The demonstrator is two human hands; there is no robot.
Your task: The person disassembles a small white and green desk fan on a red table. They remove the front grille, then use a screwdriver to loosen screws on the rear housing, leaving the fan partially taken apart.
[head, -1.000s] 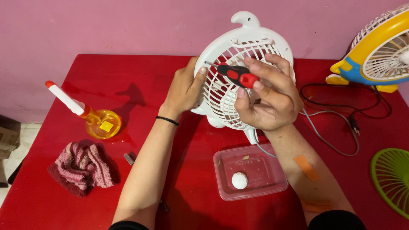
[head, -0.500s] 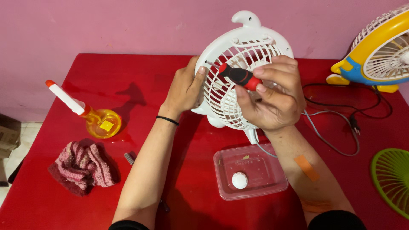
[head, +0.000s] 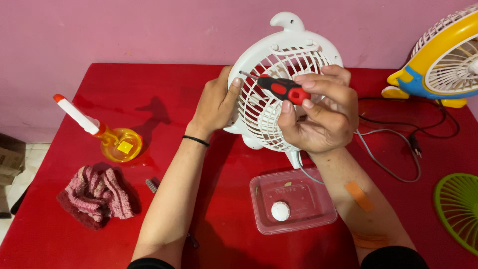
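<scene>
A small yellow square label [head: 124, 147] sits on the round amber base of the bottle [head: 110, 138] at the left of the red table [head: 64, 239] (its face is too small to make out). A clear rectangular plastic box [head: 293, 201], lidless, lies near the table's front edge, with a white knob [head: 280, 211] inside. At the far left, on the floor, the corner of a brown cardboard carton [head: 9, 159] shows.

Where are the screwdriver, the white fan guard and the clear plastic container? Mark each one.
screwdriver [head: 283, 89], head view, on its red and black handle.
white fan guard [head: 263, 112], head view, on the grille ribs.
clear plastic container [head: 318, 211], head view, on its right wall.
</scene>
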